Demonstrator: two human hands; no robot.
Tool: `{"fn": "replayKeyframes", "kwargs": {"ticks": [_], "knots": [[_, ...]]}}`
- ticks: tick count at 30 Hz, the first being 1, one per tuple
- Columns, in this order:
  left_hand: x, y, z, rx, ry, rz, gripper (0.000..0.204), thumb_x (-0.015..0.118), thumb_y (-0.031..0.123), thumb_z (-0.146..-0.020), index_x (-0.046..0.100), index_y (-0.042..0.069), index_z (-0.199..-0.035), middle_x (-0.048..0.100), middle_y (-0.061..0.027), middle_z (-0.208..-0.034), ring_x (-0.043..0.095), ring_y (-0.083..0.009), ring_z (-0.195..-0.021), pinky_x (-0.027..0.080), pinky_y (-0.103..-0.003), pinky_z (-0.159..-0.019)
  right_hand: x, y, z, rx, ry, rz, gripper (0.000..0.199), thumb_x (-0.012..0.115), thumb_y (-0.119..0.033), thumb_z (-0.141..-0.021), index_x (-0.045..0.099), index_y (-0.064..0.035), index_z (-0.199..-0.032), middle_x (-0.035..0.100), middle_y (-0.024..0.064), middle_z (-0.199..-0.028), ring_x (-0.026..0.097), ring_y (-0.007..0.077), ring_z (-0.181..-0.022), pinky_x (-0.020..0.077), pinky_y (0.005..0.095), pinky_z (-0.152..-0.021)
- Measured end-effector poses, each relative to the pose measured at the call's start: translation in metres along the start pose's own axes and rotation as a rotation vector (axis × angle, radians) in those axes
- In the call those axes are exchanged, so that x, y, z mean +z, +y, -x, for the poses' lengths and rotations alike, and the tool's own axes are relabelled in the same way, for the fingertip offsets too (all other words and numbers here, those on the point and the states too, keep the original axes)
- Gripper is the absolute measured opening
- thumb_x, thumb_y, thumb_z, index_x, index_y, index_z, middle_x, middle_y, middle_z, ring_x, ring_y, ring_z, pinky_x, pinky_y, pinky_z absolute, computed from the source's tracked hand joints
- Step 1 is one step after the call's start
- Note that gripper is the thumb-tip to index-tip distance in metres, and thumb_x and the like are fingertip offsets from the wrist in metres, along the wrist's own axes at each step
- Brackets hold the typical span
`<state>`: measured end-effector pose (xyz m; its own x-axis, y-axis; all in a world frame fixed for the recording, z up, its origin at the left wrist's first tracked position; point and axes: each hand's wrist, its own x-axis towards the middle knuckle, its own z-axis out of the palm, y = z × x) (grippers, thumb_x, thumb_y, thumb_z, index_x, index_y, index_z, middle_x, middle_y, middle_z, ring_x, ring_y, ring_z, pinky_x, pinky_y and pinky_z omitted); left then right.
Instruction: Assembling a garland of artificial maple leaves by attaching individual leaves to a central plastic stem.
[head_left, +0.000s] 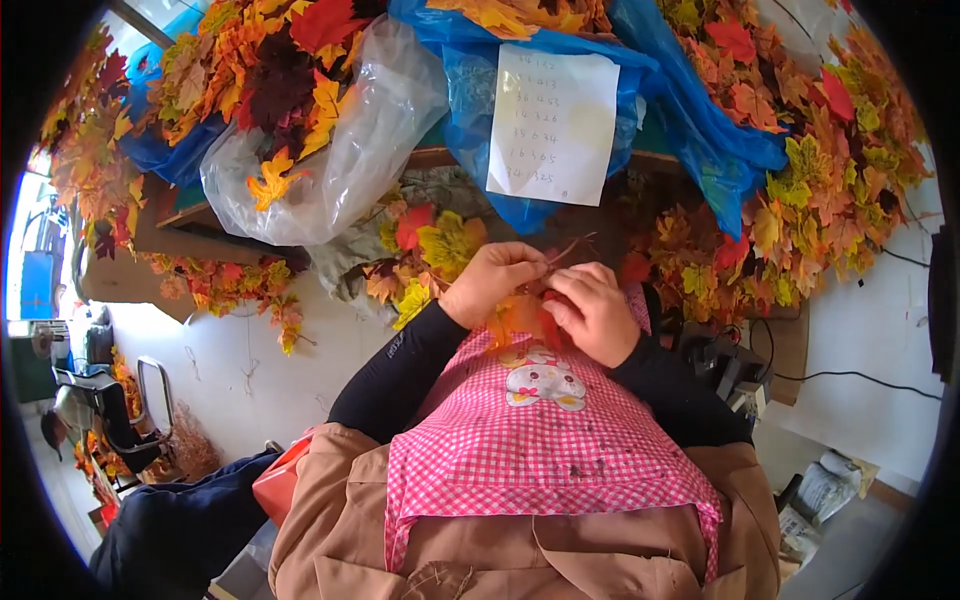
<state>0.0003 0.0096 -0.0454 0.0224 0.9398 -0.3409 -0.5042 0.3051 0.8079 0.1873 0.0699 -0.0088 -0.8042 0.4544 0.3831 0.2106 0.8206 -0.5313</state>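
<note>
Head view — my left hand [495, 280] pinches leaf stems [565, 250], fingers together; right hand [592, 312] clamps orange leaves [520, 318] over pink apron [540, 440].

Count: two bare hands, left hand [492, 276] and right hand [598, 312]; one clear plastic bag [345, 150]; one paper sheet [552, 125]; one checked pink apron [530, 430]; artificial leaves too many to count
</note>
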Motion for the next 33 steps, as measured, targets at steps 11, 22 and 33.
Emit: {"fn": "replayKeyframes", "kwargs": {"ticks": [11, 22, 33], "knots": [[0.017, 0.024, 0.021, 0.361, 0.008, -0.526, 0.009, 0.06, 0.003, -0.088, 0.063, -0.003, -0.095, 0.063, -0.0032, -0.082, 0.063, -0.0115, -0.077, 0.05, -0.024, -0.066, -0.041, 0.037, -0.038, 0.477, -0.2, -0.617, 0.024, 0.048, -0.021, -0.099, 0.059, -0.0013, -0.106, 0.06, 0.0034, -0.082, 0.057, 0.01, -0.079, 0.0451, 0.0253, -0.074], [0.035, 0.035, 0.004, 0.763, 0.211, -0.916, 0.015, 0.067, 0.013, -0.082, 0.066, 0.003, -0.093, 0.064, -0.0134, -0.077, 0.063, -0.0295, -0.071, 0.049, -0.036, -0.064, -0.051, 0.031, -0.047, -0.065, 0.142, -0.014, 0.014, 0.063, 0.0, -0.083, 0.061, -0.0067, -0.095, 0.062, 0.007, -0.091, 0.059, 0.0241, -0.089, 0.045, 0.0335, -0.082], [0.04, 0.028, -0.011, 0.095, -0.037, -0.23, 0.015, 0.06, 0.011, -0.091, 0.065, -0.003, -0.093, 0.067, -0.0066, -0.083, 0.066, -0.0179, -0.074, 0.051, -0.027, -0.064, -0.035, 0.028, -0.013, -0.012, 0.16, 0.055, 0.024, 0.066, -0.001, -0.075, 0.062, -0.0072, -0.098, 0.061, 0.0126, -0.09, 0.06, 0.0307, -0.083, 0.0478, 0.0374, -0.076]]}}
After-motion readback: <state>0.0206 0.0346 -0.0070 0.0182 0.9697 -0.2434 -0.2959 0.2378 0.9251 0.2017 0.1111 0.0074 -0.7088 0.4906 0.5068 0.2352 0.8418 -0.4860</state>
